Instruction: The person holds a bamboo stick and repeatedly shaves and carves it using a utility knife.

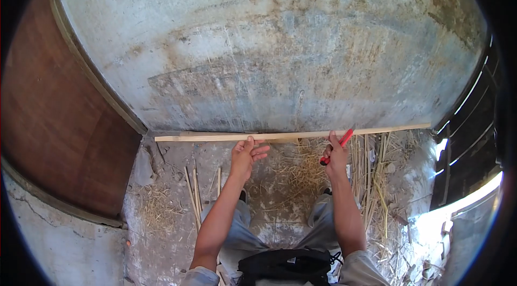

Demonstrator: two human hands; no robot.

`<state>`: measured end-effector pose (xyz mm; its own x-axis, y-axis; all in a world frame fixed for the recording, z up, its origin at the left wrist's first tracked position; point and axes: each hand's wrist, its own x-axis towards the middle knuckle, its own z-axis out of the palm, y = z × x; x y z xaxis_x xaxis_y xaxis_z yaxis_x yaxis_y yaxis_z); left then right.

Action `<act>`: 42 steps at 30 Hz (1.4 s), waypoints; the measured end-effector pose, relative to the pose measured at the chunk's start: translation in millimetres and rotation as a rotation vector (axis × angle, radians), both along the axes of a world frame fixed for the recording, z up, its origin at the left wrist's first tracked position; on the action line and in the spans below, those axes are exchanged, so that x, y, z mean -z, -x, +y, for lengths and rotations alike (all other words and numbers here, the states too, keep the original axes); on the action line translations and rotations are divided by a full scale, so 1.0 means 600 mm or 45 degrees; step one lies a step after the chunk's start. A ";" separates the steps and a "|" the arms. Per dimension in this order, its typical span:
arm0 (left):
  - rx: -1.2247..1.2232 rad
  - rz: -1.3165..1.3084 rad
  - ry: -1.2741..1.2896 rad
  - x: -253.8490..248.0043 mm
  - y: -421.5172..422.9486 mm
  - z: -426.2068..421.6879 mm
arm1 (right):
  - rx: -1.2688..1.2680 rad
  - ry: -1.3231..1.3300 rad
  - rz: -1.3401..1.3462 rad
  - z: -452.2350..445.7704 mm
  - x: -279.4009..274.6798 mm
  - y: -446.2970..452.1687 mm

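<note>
The left hand [247, 157] pinches a long, pale, slender wood-like strip [291, 135], which spans both hands and runs out past each. Well apart from it, the right hand [336, 151] is wrapped round a slim red-and-black hand tool [346, 137] at the strip; good control needs a firm left pinch, fingers clear of the tool's tip.

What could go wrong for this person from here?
The right hand grips a red tool right by the long strip; if it is bladed, a slip might nick fingers. The strip's ends could bump the wall close ahead. Loose straw near the shoes might make footing slippery.
</note>
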<state>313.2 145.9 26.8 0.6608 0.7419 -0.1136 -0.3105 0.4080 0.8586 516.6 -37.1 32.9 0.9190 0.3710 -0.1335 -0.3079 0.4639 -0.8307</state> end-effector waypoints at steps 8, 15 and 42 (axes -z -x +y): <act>-0.020 0.048 -0.039 0.017 0.006 0.012 | -0.104 0.054 0.042 0.001 0.007 -0.002; -0.037 0.021 0.003 0.006 0.006 0.002 | -0.108 0.038 0.095 0.005 0.015 -0.004; 0.185 0.151 -0.025 0.035 -0.047 -0.083 | -0.499 0.195 -0.157 0.047 0.037 0.080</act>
